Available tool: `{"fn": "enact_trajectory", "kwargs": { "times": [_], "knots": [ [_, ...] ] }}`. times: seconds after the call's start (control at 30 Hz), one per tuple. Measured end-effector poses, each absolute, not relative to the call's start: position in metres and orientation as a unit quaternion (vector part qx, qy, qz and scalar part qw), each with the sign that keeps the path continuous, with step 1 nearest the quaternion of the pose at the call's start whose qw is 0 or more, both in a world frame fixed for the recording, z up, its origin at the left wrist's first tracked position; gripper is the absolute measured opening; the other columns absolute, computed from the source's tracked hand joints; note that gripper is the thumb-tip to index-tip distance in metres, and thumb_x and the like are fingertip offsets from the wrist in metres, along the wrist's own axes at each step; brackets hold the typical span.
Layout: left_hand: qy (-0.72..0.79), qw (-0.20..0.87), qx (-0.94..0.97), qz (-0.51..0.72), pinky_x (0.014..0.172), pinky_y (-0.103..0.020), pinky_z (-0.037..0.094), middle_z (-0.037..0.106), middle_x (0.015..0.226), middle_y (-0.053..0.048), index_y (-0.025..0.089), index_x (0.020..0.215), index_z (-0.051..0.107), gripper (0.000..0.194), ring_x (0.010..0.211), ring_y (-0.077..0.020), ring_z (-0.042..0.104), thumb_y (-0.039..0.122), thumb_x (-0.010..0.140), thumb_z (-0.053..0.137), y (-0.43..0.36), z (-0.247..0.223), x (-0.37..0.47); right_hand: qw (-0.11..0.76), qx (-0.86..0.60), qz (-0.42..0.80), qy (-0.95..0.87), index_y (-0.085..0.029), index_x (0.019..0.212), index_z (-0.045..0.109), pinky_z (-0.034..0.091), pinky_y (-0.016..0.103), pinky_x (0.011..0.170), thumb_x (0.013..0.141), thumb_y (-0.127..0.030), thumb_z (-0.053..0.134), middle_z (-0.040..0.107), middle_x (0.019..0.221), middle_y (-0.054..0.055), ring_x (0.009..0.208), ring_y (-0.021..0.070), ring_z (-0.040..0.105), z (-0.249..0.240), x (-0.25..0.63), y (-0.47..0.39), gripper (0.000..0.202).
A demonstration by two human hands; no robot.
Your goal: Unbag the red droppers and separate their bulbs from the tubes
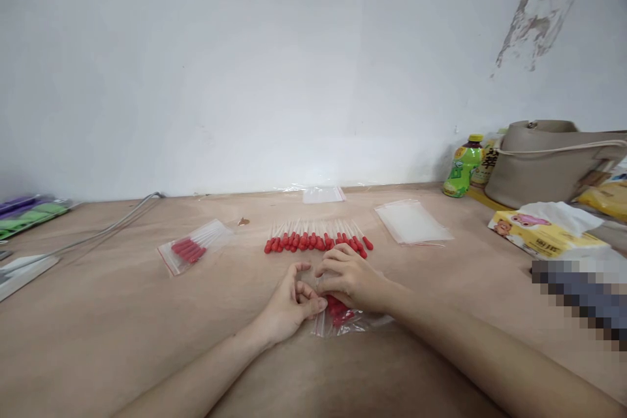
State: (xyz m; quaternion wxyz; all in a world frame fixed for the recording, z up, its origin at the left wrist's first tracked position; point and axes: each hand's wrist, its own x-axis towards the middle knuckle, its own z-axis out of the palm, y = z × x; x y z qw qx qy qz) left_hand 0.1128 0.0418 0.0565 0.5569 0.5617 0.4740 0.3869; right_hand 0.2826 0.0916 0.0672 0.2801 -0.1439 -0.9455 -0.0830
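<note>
A clear zip-lock bag (pixel 365 323) with red-handled, thin-tipped sticks in it lies flat before me. At its left edge, my left hand (pixel 289 304) pinches the bag's opening with thumb and fingers, its index finger curled above. My right hand (pixel 355 281) reaches over the bag from the right, fingers bent down and closed on the edge near my left thumb. It hides part of the bag and its contents. Just beyond my hands lies a row of several loose red-handled sticks (pixel 313 240), their pale thin ends pointing to the wall.
Another zip-lock bag with red-handled sticks (pixel 189 250) lies left. A stack of flat bags (pixel 414 222) sits right, and a white packet (pixel 323 194) by the wall. Tissue pack (pixel 548 235), green bottle (pixel 463 166) and handbag (pixel 533 170) stand right. A cable (pixel 112 225) crosses left.
</note>
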Motion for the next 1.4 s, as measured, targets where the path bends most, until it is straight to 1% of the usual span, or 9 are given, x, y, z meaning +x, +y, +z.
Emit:
{"fn": "enact_trajectory", "kwargs": {
  "times": [0.13,0.23,0.37,0.47,0.73,1.0,1.13,1.27,1.4],
  "knots": [
    [0.474,0.493,0.630,0.369,0.053,-0.022,0.039,0.049,0.065,0.005,0.017,0.111,0.038,0.049,0.053,-0.0084,0.048,0.035,0.072,0.062,0.041,0.059,0.106,0.330,-0.132,-0.097,-0.929,-0.023,0.080,0.061,0.032,0.034,0.075,0.080,-0.012,0.045,0.063,0.086,-0.001,0.083,0.0152,0.047,0.061,0.283,0.092,0.019],
    [0.449,0.300,0.768,0.345,0.060,-0.025,0.041,0.052,0.079,-0.002,0.019,0.101,0.053,0.022,0.067,-0.0120,0.051,0.030,0.082,0.049,0.043,0.062,0.095,0.358,-0.142,-0.111,-0.916,-0.022,0.075,0.060,0.032,0.034,0.074,0.078,-0.009,0.043,0.062,0.082,0.000,0.080,0.0150,0.047,0.060,0.285,0.089,0.021],
    [0.344,0.069,0.879,0.323,0.070,-0.027,0.042,0.052,0.088,-0.006,0.021,0.100,0.060,0.021,0.081,-0.0152,0.049,0.022,0.083,0.048,0.049,0.063,0.085,0.376,-0.156,-0.119,-0.906,-0.021,0.071,0.059,0.032,0.033,0.071,0.079,-0.010,0.041,0.059,0.077,0.000,0.075,0.0143,0.046,0.059,0.287,0.087,0.022],
    [0.314,-0.003,0.892,0.325,0.069,-0.027,0.042,0.054,0.086,-0.006,0.020,0.101,0.060,0.021,0.079,-0.0148,0.048,0.020,0.082,0.050,0.054,0.059,0.087,0.390,-0.146,-0.121,-0.901,-0.021,0.071,0.058,0.032,0.033,0.071,0.077,-0.008,0.042,0.058,0.074,0.000,0.072,0.0136,0.044,0.057,0.287,0.086,0.021],
    [0.233,-0.155,0.889,0.362,0.058,-0.025,0.036,0.054,0.072,-0.003,0.017,0.078,0.061,0.008,0.066,-0.0122,0.043,0.013,0.078,0.055,0.064,0.056,0.090,0.400,-0.138,-0.138,-0.895,-0.018,0.070,0.056,0.031,0.032,0.069,0.077,-0.007,0.040,0.057,0.071,0.000,0.069,0.0135,0.042,0.057,0.284,0.085,0.021],
    [0.205,-0.195,0.898,0.338,0.063,-0.029,0.038,0.059,0.073,-0.002,0.017,0.071,0.058,0.008,0.073,-0.0147,0.045,0.012,0.077,0.055,0.062,0.058,0.091,0.345,-0.103,-0.096,-0.928,-0.019,0.073,0.058,0.032,0.030,0.072,0.078,-0.006,0.040,0.060,0.082,0.000,0.075,0.0128,0.044,0.063,0.288,0.086,0.023],
    [0.188,-0.170,0.910,0.327,0.076,-0.032,0.042,0.062,0.079,-0.002,0.016,0.070,0.056,0.014,0.083,-0.0154,0.050,0.009,0.080,0.049,0.064,0.057,0.091,0.303,-0.089,-0.103,-0.943,-0.020,0.072,0.059,0.032,0.030,0.073,0.080,-0.007,0.039,0.060,0.082,0.000,0.076,0.0127,0.044,0.063,0.288,0.086,0.025],
    [0.164,-0.169,0.925,0.298,0.091,-0.034,0.039,0.064,0.082,0.000,0.016,0.075,0.056,0.018,0.088,-0.0138,0.052,0.007,0.083,0.043,0.065,0.058,0.090,0.285,-0.084,-0.138,-0.945,-0.019,0.074,0.057,0.031,0.030,0.077,0.085,-0.010,0.037,0.058,0.081,0.000,0.078,0.0126,0.043,0.062,0.287,0.087,0.024],
    [0.140,-0.170,0.940,0.259,0.093,-0.031,0.039,0.065,0.084,-0.002,0.014,0.075,0.056,0.023,0.091,-0.0134,0.054,0.008,0.086,0.037,0.065,0.060,0.088,0.223,-0.078,-0.171,-0.956,-0.019,0.079,0.055,0.030,0.030,0.082,0.088,-0.011,0.035,0.056,0.080,0.000,0.078,0.0122,0.043,0.065,0.287,0.086,0.023]
  ]
}}
